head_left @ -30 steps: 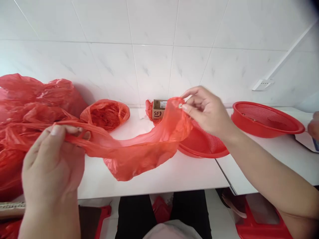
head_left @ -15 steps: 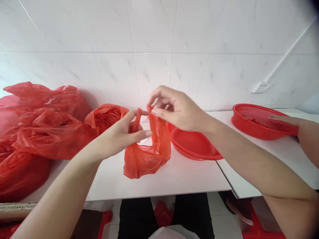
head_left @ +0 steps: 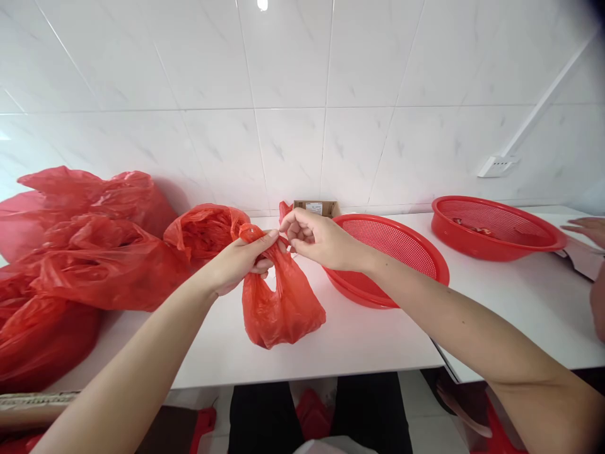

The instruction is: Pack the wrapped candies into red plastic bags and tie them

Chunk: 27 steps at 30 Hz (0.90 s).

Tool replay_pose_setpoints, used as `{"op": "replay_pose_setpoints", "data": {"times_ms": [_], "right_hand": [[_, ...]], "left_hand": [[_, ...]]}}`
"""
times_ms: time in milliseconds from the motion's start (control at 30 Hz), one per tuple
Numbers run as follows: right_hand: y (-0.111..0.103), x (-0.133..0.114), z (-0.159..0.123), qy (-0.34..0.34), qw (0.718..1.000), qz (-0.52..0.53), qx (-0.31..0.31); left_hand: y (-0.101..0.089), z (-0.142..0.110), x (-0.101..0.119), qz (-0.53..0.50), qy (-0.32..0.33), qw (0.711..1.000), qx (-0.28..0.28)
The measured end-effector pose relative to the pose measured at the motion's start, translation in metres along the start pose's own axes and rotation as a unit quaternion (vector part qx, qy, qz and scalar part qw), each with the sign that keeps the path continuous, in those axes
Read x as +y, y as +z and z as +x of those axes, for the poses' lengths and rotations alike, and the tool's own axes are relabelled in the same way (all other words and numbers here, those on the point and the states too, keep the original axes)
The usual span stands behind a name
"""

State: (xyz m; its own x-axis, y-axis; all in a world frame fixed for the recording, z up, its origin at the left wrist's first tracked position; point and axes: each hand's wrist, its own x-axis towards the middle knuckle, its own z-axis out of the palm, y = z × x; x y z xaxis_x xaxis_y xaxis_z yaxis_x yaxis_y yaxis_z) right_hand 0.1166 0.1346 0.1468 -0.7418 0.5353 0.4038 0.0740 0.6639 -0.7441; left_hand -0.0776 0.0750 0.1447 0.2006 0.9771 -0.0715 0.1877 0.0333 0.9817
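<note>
A thin red plastic bag [head_left: 286, 302] hangs by its handles over the white table [head_left: 212, 353], its lower part bunched and rounded. My left hand [head_left: 250, 255] is closed around one twisted handle, thumb pressed against the fingers. Just right of it, my right hand [head_left: 314, 239] pinches the other handle, whose loose end sticks up above the fingers. What the bag contains is hidden by the red plastic. Beneath and beyond my right forearm stands a red mesh basket [head_left: 387, 233], with nothing visible in it.
Several filled red bags [head_left: 104, 258] pile up on the left, beside an open red bag [head_left: 208, 227] stuffed with plastic. A small cardboard box [head_left: 326, 207] is against the wall. On the right, another red basket [head_left: 496, 217] holds small items near a co-worker's hand [head_left: 590, 230].
My hands have drawn the bag's handles together and twisted them, and the bag's mouth has narrowed. The co-worker's hand has left the right basket. The cardboard box has come into view.
</note>
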Motion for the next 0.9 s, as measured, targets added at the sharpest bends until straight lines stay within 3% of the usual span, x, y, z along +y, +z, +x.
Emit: {"op": "replay_pose_setpoints", "data": {"times_ms": [233,367,500,600,667,733,800,900], "right_hand": [[0.01,-0.011,-0.005,-0.013,0.997,-0.034,0.074],[0.016,-0.005,0.001,-0.014,0.997,-0.033,0.065],[0.015,-0.016,-0.006,-0.047,0.996,0.016,0.08],[0.011,-0.025,-0.012,-0.074,0.995,0.029,0.058],[0.011,-0.021,-0.012,-0.075,0.994,0.031,0.077],[0.015,-0.008,-0.009,-0.043,0.995,0.051,0.081],[0.022,0.008,-0.005,0.017,0.996,0.076,0.044],[0.034,0.025,-0.004,0.093,0.988,0.126,0.004]], "left_hand": [[-0.004,0.001,-0.006,0.014,0.005,1.0,-0.021],[-0.003,0.001,-0.007,0.004,0.018,0.999,-0.033],[-0.006,0.001,-0.006,-0.036,0.05,0.998,-0.022],[-0.01,-0.002,-0.002,0.021,0.077,0.997,-0.012],[-0.011,-0.004,0.0,0.104,0.092,0.99,-0.013],[-0.008,-0.004,0.0,0.174,0.109,0.978,-0.025],[-0.003,-0.004,-0.003,0.215,0.122,0.968,-0.033],[0.005,-0.001,-0.013,0.297,0.158,0.94,0.061]]}}
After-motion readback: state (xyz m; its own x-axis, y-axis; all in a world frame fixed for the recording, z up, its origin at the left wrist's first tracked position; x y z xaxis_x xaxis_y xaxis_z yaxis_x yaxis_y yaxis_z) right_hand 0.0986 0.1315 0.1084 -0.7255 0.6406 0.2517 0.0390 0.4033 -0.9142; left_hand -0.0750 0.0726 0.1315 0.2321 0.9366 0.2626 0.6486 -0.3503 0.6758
